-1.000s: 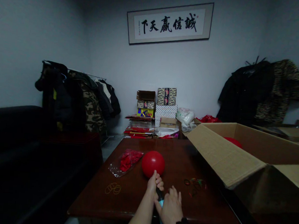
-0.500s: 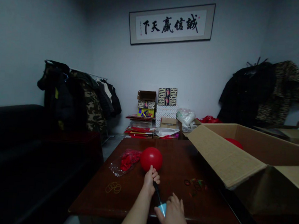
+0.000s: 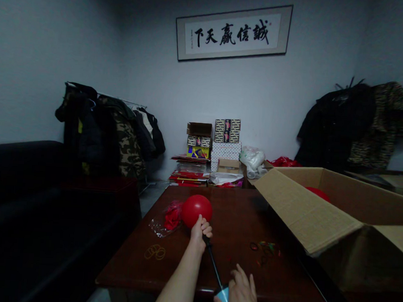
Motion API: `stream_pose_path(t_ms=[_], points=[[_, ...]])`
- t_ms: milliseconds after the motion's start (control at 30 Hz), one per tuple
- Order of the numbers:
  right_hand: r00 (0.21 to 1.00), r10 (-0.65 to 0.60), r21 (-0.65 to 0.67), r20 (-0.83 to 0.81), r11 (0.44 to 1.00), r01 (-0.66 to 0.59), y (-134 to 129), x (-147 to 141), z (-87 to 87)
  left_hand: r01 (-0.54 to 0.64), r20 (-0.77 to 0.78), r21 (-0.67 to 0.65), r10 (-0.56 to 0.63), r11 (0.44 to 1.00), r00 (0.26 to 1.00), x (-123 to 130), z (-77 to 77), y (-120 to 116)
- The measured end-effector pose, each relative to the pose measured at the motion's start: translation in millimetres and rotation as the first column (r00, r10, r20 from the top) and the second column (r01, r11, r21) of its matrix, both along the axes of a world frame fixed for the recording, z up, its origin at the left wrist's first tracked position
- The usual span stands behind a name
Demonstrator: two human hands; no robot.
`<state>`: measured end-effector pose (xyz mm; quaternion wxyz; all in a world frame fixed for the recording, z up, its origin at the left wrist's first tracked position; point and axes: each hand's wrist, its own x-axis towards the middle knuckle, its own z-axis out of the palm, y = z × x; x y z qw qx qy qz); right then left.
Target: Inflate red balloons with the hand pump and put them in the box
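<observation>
A round, inflated red balloon (image 3: 197,210) stands off the far side of my left hand (image 3: 201,231), over the brown table. That hand is closed around the balloon's neck and the black end of a balloon pump (image 3: 214,265); the join is hidden by my fingers. From there a thin dark rod runs down to the pump's light blue barrel (image 3: 224,297). My right hand (image 3: 242,294) grips the barrel between thumb and palm, its fingers fairly straight. Left of the balloon lies a clear plastic bag (image 3: 161,227) with red balloons (image 3: 172,218) in it.
Yellow rubber bands (image 3: 155,252) lie at the table's left (image 3: 127,274). Small dark bands and coloured bits (image 3: 265,250) are on the right. An open cardboard box (image 3: 307,213) with something red inside stands at the right, near a dark flat device (image 3: 330,289). A black sofa is on the left.
My right hand and the blue barrel have moved down and right, baring more of the dark rod. My left hand and the balloon have shifted slightly left and up.
</observation>
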<state>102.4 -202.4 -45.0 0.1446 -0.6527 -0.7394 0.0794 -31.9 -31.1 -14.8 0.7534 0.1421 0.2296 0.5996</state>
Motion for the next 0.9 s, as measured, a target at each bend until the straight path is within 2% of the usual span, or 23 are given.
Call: stream_pose_path(t_ms=[167, 333, 433, 600, 900], points=[[1.0, -0.017, 0.008, -0.002, 1.0, 0.017, 8, -4, 20.7, 0.036, 0.022, 0.003, -0.036, 0.999, 0.999, 13, 10.9, -6], [0.999, -0.052, 0.036, 0.0, 0.998, 0.051, 31, -10, 39.9, 0.077, -0.002, 0.027, -0.077, 0.997, 0.997, 26, 6.0, -16], [0.997, -0.082, 0.038, -0.002, 0.996, 0.082, 43, -14, 44.2, 0.105, -0.006, 0.025, -0.105, 0.994, 0.994, 30, 1.1, -22], [0.996, -0.087, 0.046, -0.019, 0.995, 0.088, 39, -18, 32.0, 0.073, -0.048, -0.037, -0.075, 0.997, 0.996, 29, -8.5, -27], [0.996, -0.074, -0.007, 0.053, 0.997, 0.075, 12, -12, -9.9, 0.027, -0.058, -0.072, -0.031, 0.997, 0.998, 22, -34.0, -28]])
